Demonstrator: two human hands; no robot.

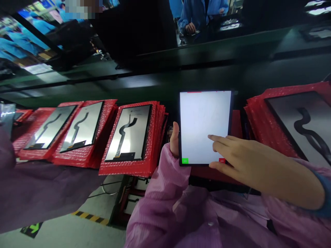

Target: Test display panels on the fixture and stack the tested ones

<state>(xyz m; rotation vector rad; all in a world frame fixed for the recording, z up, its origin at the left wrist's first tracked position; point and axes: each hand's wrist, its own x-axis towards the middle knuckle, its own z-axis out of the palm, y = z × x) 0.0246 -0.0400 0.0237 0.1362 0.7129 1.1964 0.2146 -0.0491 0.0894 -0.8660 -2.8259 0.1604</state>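
Note:
A tablet [199,120] with a lit white screen stands upright in front of me. Its lower corners show a green box and a red box, and thin red marks run along the top edge. My left hand [175,139] grips the tablet's left edge, thumb in front and the other fingers hidden behind. Over the lower right of the screen reaches my right hand [230,151], holding nothing, with its index finger stretched out at the glass. Whether that fingertip touches the screen I cannot tell.
Left of the tablet, display panels with dark ribbon cables [130,134] lie on stacks of red bubble bags [152,167]. Another such panel [302,120] rests on red bags at the right. A purple sleeve [46,193] of another person intrudes at left. Across the bench a co-worker's hand [190,28] shows.

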